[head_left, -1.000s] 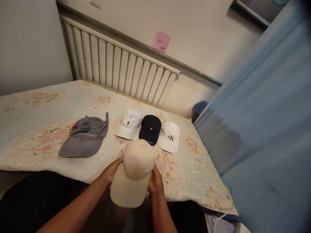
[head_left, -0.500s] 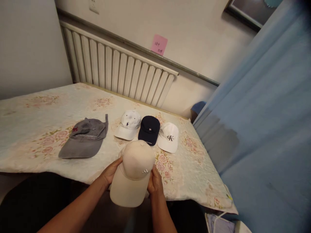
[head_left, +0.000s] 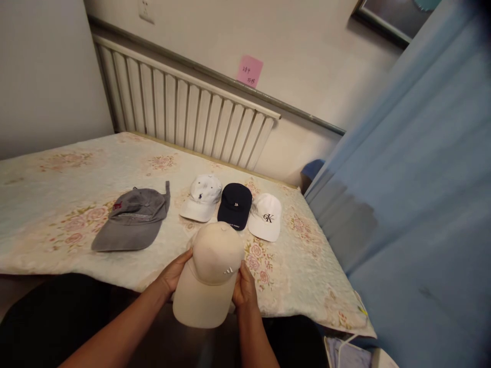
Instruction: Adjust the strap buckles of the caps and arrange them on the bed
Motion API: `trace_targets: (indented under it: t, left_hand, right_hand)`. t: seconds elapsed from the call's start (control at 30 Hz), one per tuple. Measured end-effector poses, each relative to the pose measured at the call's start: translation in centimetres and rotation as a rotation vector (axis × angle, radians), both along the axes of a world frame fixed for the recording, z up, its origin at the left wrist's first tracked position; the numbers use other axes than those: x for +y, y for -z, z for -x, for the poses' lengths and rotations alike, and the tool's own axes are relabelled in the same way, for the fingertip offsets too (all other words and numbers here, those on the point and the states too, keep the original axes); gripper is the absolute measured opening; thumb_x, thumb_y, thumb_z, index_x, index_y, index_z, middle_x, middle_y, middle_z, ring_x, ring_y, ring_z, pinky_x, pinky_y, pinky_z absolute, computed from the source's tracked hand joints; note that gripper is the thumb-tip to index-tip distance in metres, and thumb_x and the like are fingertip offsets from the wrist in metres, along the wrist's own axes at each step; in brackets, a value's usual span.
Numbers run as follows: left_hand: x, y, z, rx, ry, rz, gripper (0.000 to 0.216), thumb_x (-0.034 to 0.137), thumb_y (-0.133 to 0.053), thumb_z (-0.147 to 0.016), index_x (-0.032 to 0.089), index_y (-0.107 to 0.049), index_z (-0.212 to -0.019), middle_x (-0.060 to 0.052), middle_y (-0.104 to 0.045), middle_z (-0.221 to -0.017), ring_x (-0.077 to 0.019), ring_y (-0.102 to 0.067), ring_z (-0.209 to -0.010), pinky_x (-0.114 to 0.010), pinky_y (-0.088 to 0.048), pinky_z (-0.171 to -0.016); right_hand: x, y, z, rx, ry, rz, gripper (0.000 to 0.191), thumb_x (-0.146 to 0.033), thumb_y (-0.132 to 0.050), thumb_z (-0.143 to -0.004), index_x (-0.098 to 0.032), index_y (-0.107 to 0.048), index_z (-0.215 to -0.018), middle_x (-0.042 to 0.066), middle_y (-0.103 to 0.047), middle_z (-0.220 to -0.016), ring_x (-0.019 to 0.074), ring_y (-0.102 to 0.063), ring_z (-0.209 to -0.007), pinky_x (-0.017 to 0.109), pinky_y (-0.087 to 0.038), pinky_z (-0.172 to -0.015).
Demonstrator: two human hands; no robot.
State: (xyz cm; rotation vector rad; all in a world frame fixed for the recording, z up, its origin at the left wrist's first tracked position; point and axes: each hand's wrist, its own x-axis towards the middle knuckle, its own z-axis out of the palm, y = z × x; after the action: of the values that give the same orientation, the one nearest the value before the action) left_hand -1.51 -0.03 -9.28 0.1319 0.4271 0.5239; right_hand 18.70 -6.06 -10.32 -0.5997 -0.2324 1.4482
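Note:
A cream baseball cap (head_left: 215, 260) is held up over the near edge of the bed, its brim pointing down towards me. My left hand (head_left: 174, 272) grips its left side, thumb on the crown, and my right hand (head_left: 244, 289) grips the right side near a small metal emblem. Fingers under the cap are hidden. Just beyond lie a white cap with a small dark emblem (head_left: 203, 198), a navy cap (head_left: 235, 206) and a white cap with black letters (head_left: 265, 217), side by side. Farther left rests a grey cap (head_left: 134, 220) with its strap sticking up.
A flowered cover (head_left: 314, 286) spreads over the bed. Behind it a radiator (head_left: 184, 107) runs along the wall, with a pink note (head_left: 249, 71) above. A blue curtain (head_left: 414, 204) hangs at the right. Near the lower right corner is a bag (head_left: 349, 352).
The view has shifted very slightly. Both hands keep the cream cap in nearly the same place, and the other caps have not moved.

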Motion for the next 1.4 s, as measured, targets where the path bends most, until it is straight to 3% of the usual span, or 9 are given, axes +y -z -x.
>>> trace_targets:
  t: [1.4]
  left_hand:
    - [-0.14, 0.04, -0.08, -0.004, -0.011, 0.001, 0.065, 0.039, -0.062, -0.079, 0.005, -0.049, -0.132, -0.02, -0.073, -0.098, -0.0376, -0.064, -0.103, -0.051, -0.044, -0.095]
  right_hand:
    - [-0.05, 0.16, -0.03, -0.092, 0.032, 0.047, 0.033, -0.032, -0.069, -0.077, -0.015, -0.066, -0.105, 0.007, -0.074, -0.101, 0.0185, -0.068, -0.095, 0.037, -0.049, -0.094]
